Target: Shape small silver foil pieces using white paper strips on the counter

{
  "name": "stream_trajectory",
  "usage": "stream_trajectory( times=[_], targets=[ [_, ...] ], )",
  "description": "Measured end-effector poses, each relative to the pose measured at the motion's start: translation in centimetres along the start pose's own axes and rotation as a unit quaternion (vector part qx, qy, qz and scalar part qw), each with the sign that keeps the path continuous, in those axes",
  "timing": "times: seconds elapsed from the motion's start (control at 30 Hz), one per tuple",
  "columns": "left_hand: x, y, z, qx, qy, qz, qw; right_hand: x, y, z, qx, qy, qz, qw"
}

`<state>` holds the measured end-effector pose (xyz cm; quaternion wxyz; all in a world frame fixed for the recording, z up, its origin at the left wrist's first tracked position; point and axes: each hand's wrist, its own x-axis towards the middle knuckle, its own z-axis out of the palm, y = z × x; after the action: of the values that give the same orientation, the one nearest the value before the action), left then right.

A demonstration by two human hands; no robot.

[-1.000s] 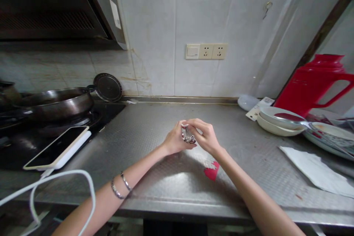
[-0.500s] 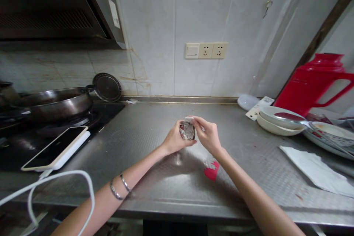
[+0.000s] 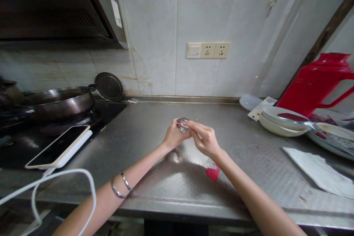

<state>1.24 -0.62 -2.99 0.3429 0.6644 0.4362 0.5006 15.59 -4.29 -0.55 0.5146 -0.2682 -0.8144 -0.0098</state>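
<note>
My left hand (image 3: 173, 136) is wrapped round a small, crinkled silvery round thing (image 3: 182, 125), holding it above the steel counter. From the right, my right hand (image 3: 204, 137) reaches over it, fingers pressed together on its upper edge and thumb tucked below. The fingers cover much of the thing, so I cannot make out what it is. Beneath my right wrist, a small red jagged-edged scrap (image 3: 212, 173) lies on the counter, with silvery bits beside it.
On the left, a steel pan (image 3: 62, 103) sits on the stove; nearby lies a phone (image 3: 59, 147) with a white cable (image 3: 85, 172). To the right are stacked white bowls (image 3: 279, 127), a red thermos jug (image 3: 312, 84), a plate (image 3: 329, 145) and a paper napkin (image 3: 318, 171).
The silvery thing has tipped, so its dark face shows less. My right fingers have moved left over its top, from its right edge. The view has shifted slightly.
</note>
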Motion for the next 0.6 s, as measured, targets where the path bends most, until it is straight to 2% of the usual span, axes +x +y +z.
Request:
stream_trajectory(
  times=[0.13, 0.27, 0.37, 0.6],
  targets=[
    [0.1, 0.4, -0.1, 0.000, 0.003, -0.025, 1.000, 0.1, -0.2, 0.1, 0.008, 0.006, 0.012, 1.000],
    [-0.5, 1.2, 0.0, 0.080, 0.015, -0.026, 0.996, 0.1, 0.0, 0.2, -0.023, 0.049, 0.012, 0.998],
    [-0.9, 1.5, 0.2, 0.126, 0.018, -0.004, 0.992, 0.0, 0.4, 0.2, -0.041, 0.021, -0.017, 0.999],
    [-0.7, 1.0, -0.4, 0.088, 0.027, 0.014, 0.996, -0.2, 0.5, 0.2, -0.082, -0.038, -0.071, 0.993]
  ],
)
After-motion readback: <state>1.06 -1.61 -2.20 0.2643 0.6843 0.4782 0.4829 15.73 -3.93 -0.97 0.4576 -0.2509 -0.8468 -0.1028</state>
